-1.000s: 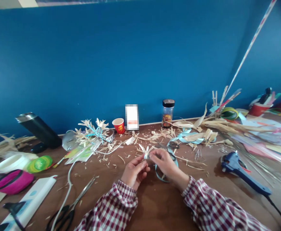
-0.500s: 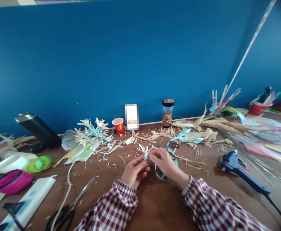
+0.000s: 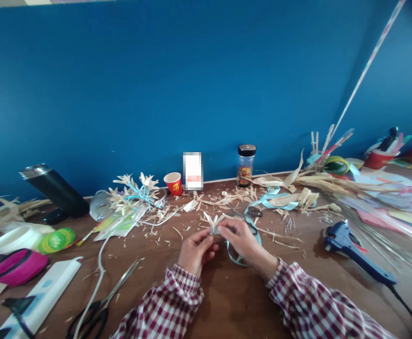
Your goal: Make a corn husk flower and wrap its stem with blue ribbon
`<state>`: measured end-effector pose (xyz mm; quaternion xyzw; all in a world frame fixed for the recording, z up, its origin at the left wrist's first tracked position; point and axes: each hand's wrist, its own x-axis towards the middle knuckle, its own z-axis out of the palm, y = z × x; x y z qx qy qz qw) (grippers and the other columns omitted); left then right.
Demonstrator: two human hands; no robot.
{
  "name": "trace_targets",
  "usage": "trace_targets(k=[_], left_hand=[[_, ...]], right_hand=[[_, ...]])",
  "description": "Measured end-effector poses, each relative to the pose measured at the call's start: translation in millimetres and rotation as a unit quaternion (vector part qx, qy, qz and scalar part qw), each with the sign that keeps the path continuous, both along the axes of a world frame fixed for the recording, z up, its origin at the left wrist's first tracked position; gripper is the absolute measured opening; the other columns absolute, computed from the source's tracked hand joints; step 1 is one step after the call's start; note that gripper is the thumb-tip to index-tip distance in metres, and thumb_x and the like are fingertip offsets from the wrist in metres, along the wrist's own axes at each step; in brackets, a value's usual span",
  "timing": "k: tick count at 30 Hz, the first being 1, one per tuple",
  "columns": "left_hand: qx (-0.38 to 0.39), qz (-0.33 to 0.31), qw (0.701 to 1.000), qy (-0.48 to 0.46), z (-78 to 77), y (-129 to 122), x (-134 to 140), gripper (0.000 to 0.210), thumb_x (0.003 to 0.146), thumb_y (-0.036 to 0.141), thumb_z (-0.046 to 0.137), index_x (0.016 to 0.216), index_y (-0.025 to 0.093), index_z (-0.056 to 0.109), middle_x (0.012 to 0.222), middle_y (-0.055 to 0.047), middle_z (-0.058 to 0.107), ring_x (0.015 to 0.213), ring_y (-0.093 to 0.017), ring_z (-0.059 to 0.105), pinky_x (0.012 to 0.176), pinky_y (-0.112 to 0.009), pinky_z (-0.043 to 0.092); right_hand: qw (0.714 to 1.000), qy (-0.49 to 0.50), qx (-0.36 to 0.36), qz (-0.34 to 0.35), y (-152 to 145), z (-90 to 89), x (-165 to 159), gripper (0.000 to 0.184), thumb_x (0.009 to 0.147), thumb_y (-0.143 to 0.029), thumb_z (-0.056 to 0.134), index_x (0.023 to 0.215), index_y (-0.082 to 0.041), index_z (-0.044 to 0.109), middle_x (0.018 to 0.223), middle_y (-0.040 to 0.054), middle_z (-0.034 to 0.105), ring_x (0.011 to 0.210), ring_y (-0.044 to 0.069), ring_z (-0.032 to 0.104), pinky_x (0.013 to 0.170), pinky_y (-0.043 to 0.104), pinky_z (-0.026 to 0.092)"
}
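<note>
Between my two hands stands a small pale husk flower (image 3: 212, 220) with pointed petals and a bit of light blue ribbon round its base. My left hand (image 3: 196, 252) is closed, thumb and fingers pinching the flower's base from below. My right hand (image 3: 239, 238) pinches at the flower's right side, at the ribbon's end; its fingertips partly hide what they grip. A loop of light blue ribbon (image 3: 230, 253) hangs beside and behind my right hand. Small black-handled scissors (image 3: 255, 213) lie just beyond it.
Finished husk flowers (image 3: 135, 190) with blue stems lie left of a red paper cup (image 3: 173, 183). A lidded jar (image 3: 246, 167) stands by the wall. The blue glue gun (image 3: 357, 254) lies right; large scissors (image 3: 116, 289) and a power strip (image 3: 45, 299) lie left. Husk scraps litter the tabletop.
My right fingertips have shifted slightly and closed in at the flower's base, and the petals look more bunched. My left hand keeps its pinch, nearly still.
</note>
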<state>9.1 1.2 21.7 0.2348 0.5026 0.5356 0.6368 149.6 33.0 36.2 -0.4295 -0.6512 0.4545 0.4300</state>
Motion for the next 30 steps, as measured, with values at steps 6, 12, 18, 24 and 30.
trace_targets(k=[6,12,18,24,30], left_hand=[[0.054,0.002,0.994,0.098,-3.0,-2,-1,0.037,0.06,0.025,0.076,0.093,0.014,0.068,0.065,-0.001,0.065,0.056,-0.012,0.063,0.045,-0.017,0.05],[0.088,0.002,0.98,0.179,-2.9,-4,1,0.033,0.065,0.024,0.07,0.096,0.012,0.067,0.066,-0.003,0.067,0.057,-0.014,0.064,0.045,-0.02,0.051],[0.109,0.008,0.964,0.242,-5.4,-5,1,0.028,0.07,0.02,0.063,0.096,0.013,0.068,0.07,-0.005,0.068,0.06,-0.017,0.065,0.048,-0.024,0.052],[0.214,0.03,0.906,0.363,-9.4,-7,-2,0.025,0.069,0.015,0.061,0.091,0.021,0.071,0.077,-0.005,0.067,0.062,-0.016,0.062,0.054,-0.023,0.05],[0.236,0.005,0.885,0.402,-15.3,-7,-4,0.027,0.074,0.016,0.056,0.097,0.021,0.07,0.083,-0.006,0.068,0.072,-0.018,0.063,0.067,-0.026,0.05]], right_hand=[[0.999,0.012,-0.035,0.002,-1,-1.7,-2,0.022,0.077,-0.029,0.054,0.081,-0.014,0.069,0.074,0.0044,0.067,0.074,0.017,0.06,0.069,0.026,0.044],[0.994,0.044,-0.098,-0.02,-4,-4.2,-5,0.023,0.076,-0.031,0.055,0.073,-0.012,0.067,0.059,-0.0004,0.058,0.055,0.01,0.049,0.054,0.021,0.039],[0.993,0.059,-0.1,-0.02,-5,-2.2,-6,0.024,0.073,-0.034,0.057,0.067,-0.013,0.066,0.049,-0.0036,0.049,0.046,0.007,0.038,0.044,0.019,0.029],[0.993,0.072,-0.089,0.01,-5,-5.5,-6,0.032,0.076,-0.042,0.055,0.073,-0.012,0.068,0.062,0.0022,0.062,0.055,0.011,0.052,0.053,0.021,0.041],[0.998,-0.03,-0.03,-0.036,-3,-9.4,-3,0.039,0.079,-0.045,0.052,0.066,-0.012,0.067,0.055,0.0004,0.058,0.053,0.011,0.05,0.049,0.02,0.037]])
